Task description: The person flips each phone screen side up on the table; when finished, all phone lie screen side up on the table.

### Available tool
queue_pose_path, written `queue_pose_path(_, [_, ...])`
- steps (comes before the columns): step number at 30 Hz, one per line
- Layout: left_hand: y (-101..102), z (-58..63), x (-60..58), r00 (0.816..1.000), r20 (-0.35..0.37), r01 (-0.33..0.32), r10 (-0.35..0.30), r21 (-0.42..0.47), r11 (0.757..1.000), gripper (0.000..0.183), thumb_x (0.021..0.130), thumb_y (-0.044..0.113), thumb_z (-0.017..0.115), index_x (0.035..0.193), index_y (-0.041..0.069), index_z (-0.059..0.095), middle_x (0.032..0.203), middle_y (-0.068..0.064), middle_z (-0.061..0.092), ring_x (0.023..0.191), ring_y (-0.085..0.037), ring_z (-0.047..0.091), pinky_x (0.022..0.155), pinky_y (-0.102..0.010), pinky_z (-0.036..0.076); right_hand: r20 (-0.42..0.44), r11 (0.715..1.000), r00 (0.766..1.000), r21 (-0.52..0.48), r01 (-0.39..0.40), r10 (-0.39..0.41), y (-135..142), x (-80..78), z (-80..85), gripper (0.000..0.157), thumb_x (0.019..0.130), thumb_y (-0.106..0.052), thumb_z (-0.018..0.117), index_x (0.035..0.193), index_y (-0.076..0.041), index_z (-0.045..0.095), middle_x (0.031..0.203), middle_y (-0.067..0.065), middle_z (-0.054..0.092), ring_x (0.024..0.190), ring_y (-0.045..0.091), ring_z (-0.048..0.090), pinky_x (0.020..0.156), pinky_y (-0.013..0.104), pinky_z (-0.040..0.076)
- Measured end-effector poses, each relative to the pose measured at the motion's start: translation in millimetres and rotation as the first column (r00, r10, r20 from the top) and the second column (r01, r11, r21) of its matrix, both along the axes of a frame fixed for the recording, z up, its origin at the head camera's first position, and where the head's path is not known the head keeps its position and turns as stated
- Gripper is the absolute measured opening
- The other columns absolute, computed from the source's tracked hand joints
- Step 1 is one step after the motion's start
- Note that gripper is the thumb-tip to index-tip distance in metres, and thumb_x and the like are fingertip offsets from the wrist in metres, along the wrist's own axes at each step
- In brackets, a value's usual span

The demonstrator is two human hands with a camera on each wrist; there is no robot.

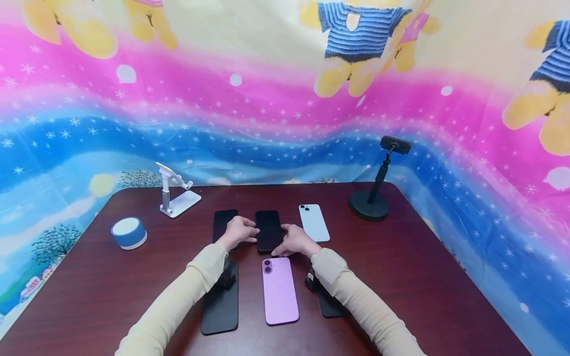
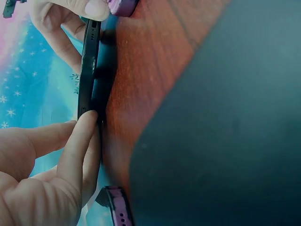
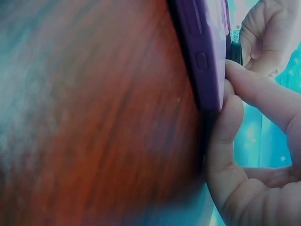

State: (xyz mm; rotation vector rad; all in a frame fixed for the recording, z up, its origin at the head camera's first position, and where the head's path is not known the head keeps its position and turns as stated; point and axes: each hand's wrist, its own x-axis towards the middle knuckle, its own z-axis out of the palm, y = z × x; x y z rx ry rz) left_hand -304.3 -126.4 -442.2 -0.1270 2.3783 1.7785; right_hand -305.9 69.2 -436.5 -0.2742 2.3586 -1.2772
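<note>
One phone [image 1: 269, 230] is between the left fingers [image 1: 250, 231] and the right fingers [image 1: 288, 230]. On the near side of these fingers lies a second phone [image 1: 280, 294].

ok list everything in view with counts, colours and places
back-left phone: 1, black-topped, beside left hand
middle phone: 1, black, between both hands
pale phone: 1, white, back right
pink phone: 1, pinkish purple, front middle
front-left phone: 1, dark, front left
front-right phone: 1, dark, partly behind sleeve
white stand: 1, white, back left
black stand: 1, black, back right
cylinder: 1, blue and white, far left
table: 1, reddish brown, below phones
backdrop: 1, multicoloured, behind table
wrist devices: 2, black, at wrists
sleeves: 2, cream, forearms
left hand, right hand: 2, bare, gripping middle phone
</note>
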Motion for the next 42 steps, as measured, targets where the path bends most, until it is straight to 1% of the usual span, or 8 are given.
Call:
queue_pose_path(3, [1.3, 0.5, -0.2, 1.0, 0.001, -0.002, 0.002, -0.02, 1.0, 0.038, 0.089, -0.002, 0.063, 0.122, -0.016, 0.055, 0.118, -0.032, 0.06, 0.076, -0.024, 0.073, 0.067, -0.03, 0.059, -0.001, 1.0, 1.0, 0.005, 0.012, -0.011, -0.3, 0.6, 0.0, 0.095, 0.069, -0.004, 0.084, 0.147, 0.002, 0.031, 0.078, 0.01, 0.063, 0.056, 0.012, 0.064, 0.058, 0.029, 0.058])
queue_pose_path(10, [3.3, 1.5, -4.5, 1.0, -0.009, -0.013, 0.012, -0.095, 0.995, 0.033, 0.088, -0.001, 0.065, 0.117, -0.015, 0.058, 0.115, -0.032, 0.061, 0.078, -0.026, 0.073, 0.067, -0.03, 0.059, -0.008, 1.0, 1.0, 0.017, 0.024, -0.024, -1.4, -1.7, -2.0, 0.097, 0.068, -0.004, 0.084, 0.148, 0.0, 0.03, 0.095, 0.013, 0.059, 0.059, 0.012, 0.065, 0.059, 0.028, 0.058])
queue_pose_path(12, [4.5, 2.5, -5.2, 1.0, -0.017, -0.011, 0.009, -0.123, 0.992, 0.031, 0.087, -0.001, 0.066, 0.114, -0.016, 0.059, 0.114, -0.032, 0.061, 0.076, -0.025, 0.073, 0.066, -0.029, 0.059, -0.014, 0.999, 1.0, 0.03, 0.02, -0.02, -1.4, -2.2, -2.7, 0.097, 0.068, -0.005, 0.085, 0.148, -0.001, 0.03, 0.096, 0.013, 0.058, 0.06, 0.012, 0.065, 0.059, 0.028, 0.058])
queue_pose_path(17, [7.8, 4.8, -6.2, 0.998, -0.061, 0.001, -0.015, -0.217, 0.976, 0.027, 0.084, -0.003, 0.067, 0.106, -0.016, 0.061, 0.109, -0.034, 0.06, 0.067, -0.024, 0.072, 0.062, -0.028, 0.059, -0.028, 0.999, 1.0, 0.047, 0.011, -0.009, -1.2, -2.9, -3.4, 0.098, 0.068, -0.005, 0.085, 0.149, -0.001, 0.029, 0.088, 0.012, 0.062, 0.058, 0.011, 0.064, 0.057, 0.027, 0.057])
queue_pose_path(25, [10.2, 7.5, -5.8, 0.997, -0.074, -0.009, -0.013, -0.29, 0.957, 0.032, 0.082, -0.005, 0.068, 0.111, -0.016, 0.06, 0.113, -0.034, 0.06, 0.071, -0.026, 0.072, 0.063, -0.029, 0.059, -0.055, 0.997, 0.999, 0.072, 0.005, -0.001, -3.2, -0.4, 0.5, 0.096, 0.068, -0.006, 0.084, 0.147, 0.001, 0.03, 0.073, 0.008, 0.065, 0.053, 0.009, 0.061, 0.056, 0.025, 0.056])
queue_pose_path(31, [10.2, 7.9, -6.0, 0.997, -0.079, -0.007, -0.016, -0.294, 0.956, 0.032, 0.083, -0.005, 0.067, 0.112, -0.016, 0.059, 0.114, -0.034, 0.058, 0.073, -0.027, 0.072, 0.063, -0.03, 0.059, -0.051, 0.996, 0.999, 0.092, 0.013, -0.008, -5.3, -0.8, 0.6, 0.096, 0.07, -0.008, 0.084, 0.148, 0.0, 0.029, 0.068, 0.005, 0.067, 0.052, 0.008, 0.061, 0.055, 0.024, 0.055])
queue_pose_path(38, [10.7, 7.9, -7.0, 0.996, -0.088, -0.015, -0.014, -0.317, 0.948, 0.031, 0.083, -0.004, 0.068, 0.11, -0.016, 0.06, 0.111, -0.033, 0.06, 0.071, -0.025, 0.072, 0.062, -0.029, 0.059, -0.045, 0.996, 0.999, 0.088, 0.019, -0.015, -6.1, -1.7, 1.3, 0.096, 0.07, -0.007, 0.084, 0.148, 0.001, 0.028, 0.068, 0.007, 0.068, 0.052, 0.008, 0.062, 0.055, 0.023, 0.055])
queue_pose_path(42, [11.3, 7.5, -7.6, 0.996, -0.085, -0.016, -0.01, -0.308, 0.951, 0.031, 0.082, -0.005, 0.068, 0.11, -0.016, 0.061, 0.112, -0.034, 0.06, 0.071, -0.026, 0.072, 0.061, -0.028, 0.059, -0.037, 0.996, 0.999, 0.081, 0.025, -0.022, -6.0, -2.1, 1.2, 0.097, 0.07, -0.006, 0.084, 0.149, 0.001, 0.028, 0.067, 0.006, 0.067, 0.052, 0.007, 0.062, 0.055, 0.023, 0.055])
